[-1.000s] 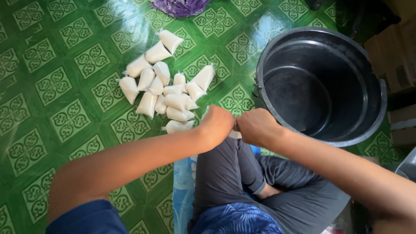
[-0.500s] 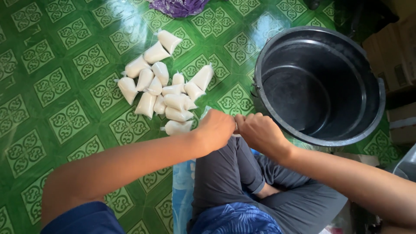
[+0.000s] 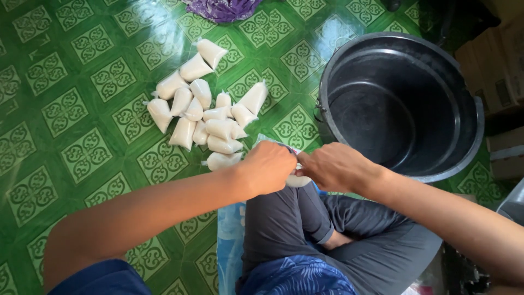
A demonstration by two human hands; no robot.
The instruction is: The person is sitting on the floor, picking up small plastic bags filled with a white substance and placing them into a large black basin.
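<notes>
I sit cross-legged on a green patterned floor. My left hand (image 3: 268,166) and my right hand (image 3: 334,166) meet above my knee, both closed on a small clear plastic pouch of white filling (image 3: 298,180). Only the bottom of that pouch shows between my fingers. Just beyond my left hand lies a pile of several filled white pouches (image 3: 203,112), each with a twisted top.
A large black bucket (image 3: 474,150), empty inside, stands on the floor at the right, close to my right hand. A purple plastic bag (image 3: 221,8) lies at the far edge. Cardboard boxes (image 3: 502,65) stand at the right. A blue plastic sheet (image 3: 229,240) lies under my left knee.
My two hands stay together on the pouch above my knee, shifting only slightly. The pile and the bucket have not moved.
</notes>
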